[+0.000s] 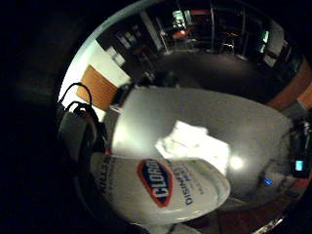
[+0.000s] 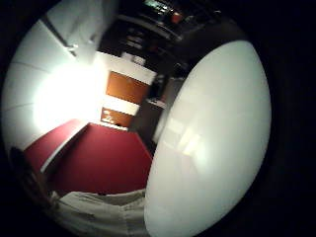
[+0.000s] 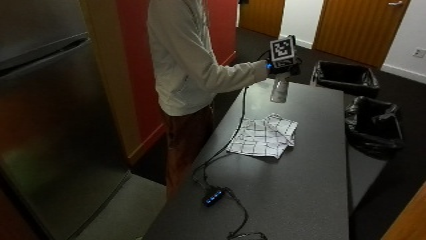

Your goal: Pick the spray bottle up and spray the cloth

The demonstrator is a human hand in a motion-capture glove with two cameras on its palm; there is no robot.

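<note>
A: Where is the white plastic spray bottle [image 3: 279, 89]?
B: Your black-gloved right hand [image 3: 281, 69] has its fingers wrapped round it, raised above the dark grey counter [image 3: 299, 175].
A: And the white checked cloth [image 3: 263, 136]?
B: Crumpled on the counter, below the bottle.

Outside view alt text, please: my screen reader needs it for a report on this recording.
A person at a dark grey table holds a white spray bottle in the air in their gloved right hand, above and beyond a white checked cloth lying crumpled on the tabletop. Two black-lined bins stand past the table's far end.
</note>
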